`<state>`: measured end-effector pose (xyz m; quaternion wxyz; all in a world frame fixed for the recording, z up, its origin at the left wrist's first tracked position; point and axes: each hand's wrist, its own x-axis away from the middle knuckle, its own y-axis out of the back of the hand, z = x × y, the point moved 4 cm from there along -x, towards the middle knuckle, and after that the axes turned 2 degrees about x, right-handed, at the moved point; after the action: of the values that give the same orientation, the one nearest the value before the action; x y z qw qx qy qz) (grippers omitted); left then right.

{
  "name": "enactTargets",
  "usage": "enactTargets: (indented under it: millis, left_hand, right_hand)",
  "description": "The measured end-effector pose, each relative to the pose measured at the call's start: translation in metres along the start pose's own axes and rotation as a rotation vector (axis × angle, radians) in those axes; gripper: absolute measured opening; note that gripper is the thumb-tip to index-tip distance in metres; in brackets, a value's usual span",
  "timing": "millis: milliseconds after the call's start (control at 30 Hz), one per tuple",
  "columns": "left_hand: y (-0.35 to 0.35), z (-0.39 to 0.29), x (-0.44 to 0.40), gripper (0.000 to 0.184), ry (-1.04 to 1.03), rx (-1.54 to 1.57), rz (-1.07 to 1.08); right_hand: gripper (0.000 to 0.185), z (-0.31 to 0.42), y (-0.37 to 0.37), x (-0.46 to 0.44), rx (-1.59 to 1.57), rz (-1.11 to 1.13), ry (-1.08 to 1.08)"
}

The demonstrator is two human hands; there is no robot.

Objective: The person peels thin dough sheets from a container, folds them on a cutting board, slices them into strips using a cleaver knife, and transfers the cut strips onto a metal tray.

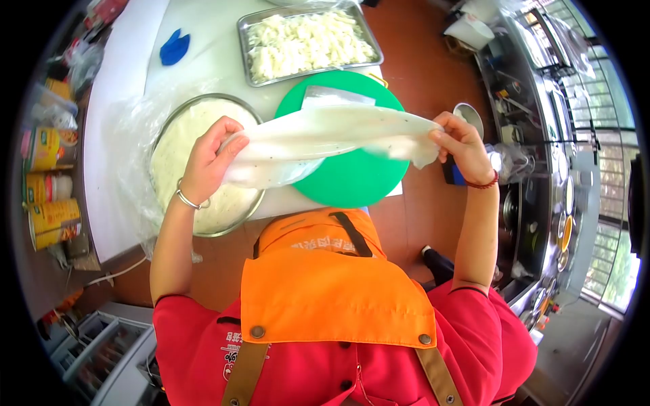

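Observation:
A thin, whitish, partly see-through sheet with small dark specks (305, 132) is stretched sideways in the air between my two hands. My left hand (215, 155) pinches its left end between thumb and fingers. The other end is gripped by my right hand (464, 145), where a ragged edge hangs down. I cannot tell what the sheet is made of. Beneath it lies a round green board (359, 179), with a flat greyish piece (338, 96) partly covered on it. Below my left hand is a round metal pan (223, 231) holding a pale, speckled dough-like mass (183, 155).
A metal tray (254, 80) of pale chopped pieces stands at the table's far side. A blue object (175, 47) lies left of it. Clear plastic (128, 162) surrounds the pan. Yellow cans (53, 223) line the left; a cluttered counter (528, 155) runs along the right.

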<state>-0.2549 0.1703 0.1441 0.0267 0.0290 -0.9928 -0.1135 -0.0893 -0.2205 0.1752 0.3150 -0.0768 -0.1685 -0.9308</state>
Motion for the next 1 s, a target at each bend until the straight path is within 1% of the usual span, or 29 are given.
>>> enactTargets:
  millis: [100,200,233,300,333,367,400,433,500,533,633,667,733,767,833,867,933,1000]
  left_hand:
    - [-0.017,0.008,-0.032,0.013,-0.028,0.056,0.084]
    - [-0.029,0.051,-0.068,0.014,-0.050,-0.008,0.090]
    - [-0.034,0.064,-0.079,0.014,-0.081,-0.115,0.072]
    - [-0.043,0.087,-0.095,0.015,-0.144,-0.327,0.029]
    - [-0.048,0.096,-0.098,0.013,-0.161,-0.487,0.039]
    - [-0.052,0.110,-0.100,0.012,-0.231,-0.643,0.077]
    - [-0.055,0.128,-0.099,0.010,-0.302,-0.800,0.114]
    - [-0.057,0.142,-0.096,0.009,-0.374,-0.956,0.152]
    - [-0.063,0.155,-0.080,0.008,-0.621,-0.931,0.249]
    - [-0.066,0.154,-0.072,0.007,-0.744,-0.910,0.297]
    - [-0.084,0.162,-0.053,0.013,-0.652,-1.081,0.632]
    - [-0.089,0.160,-0.049,0.015,-0.610,-1.029,0.671]
    - [-0.104,0.144,-0.046,0.019,-0.521,-0.926,0.739]
    - [-0.109,0.142,-0.050,0.021,-0.541,-0.886,0.601]
    - [-0.115,0.141,-0.062,0.025,-0.572,-0.809,0.319]
    - [-0.116,0.143,-0.072,0.025,-0.523,-0.837,0.247]
    - [-0.113,0.146,-0.096,0.026,-0.425,-0.893,0.100]
    - [-0.112,0.163,-0.112,0.025,-0.198,-0.945,0.273]
  right_hand:
    - [0.012,-0.017,0.030,0.005,0.010,-0.078,-0.056]
    - [0.015,-0.053,0.043,-0.013,-0.006,-0.100,-0.104]
    - [0.015,-0.072,0.044,-0.023,0.003,-0.108,-0.112]
    - [0.015,-0.108,0.042,-0.045,0.142,-0.146,-0.078]
    - [0.015,-0.131,0.038,-0.054,0.170,-0.162,-0.091]
    - [0.015,-0.146,0.035,-0.062,0.197,-0.178,-0.102]
    - [0.016,-0.139,0.027,-0.062,0.267,-0.205,-0.072]
    - [0.016,-0.155,0.025,-0.065,0.351,-0.212,-0.006]
    - [0.016,-0.179,0.020,-0.063,0.447,-0.254,0.132]
    - [0.013,-0.179,0.014,-0.054,0.416,-0.214,0.068]
    - [0.011,-0.214,0.007,-0.046,0.664,-0.057,0.108]
    - [0.015,-0.222,0.007,-0.043,0.778,-0.004,0.061]
    - [0.015,-0.204,0.009,-0.048,0.848,-0.129,-0.051]
    - [0.015,-0.194,0.006,-0.053,0.882,-0.187,-0.105]
    - [0.016,-0.179,-0.002,-0.076,0.952,-0.217,-0.011]
    - [0.017,-0.174,-0.008,-0.088,0.985,-0.233,0.040]
    - [0.018,-0.173,-0.031,-0.110,1.093,-0.123,0.082]
    - [0.019,-0.169,-0.048,-0.127,1.184,-0.050,0.108]
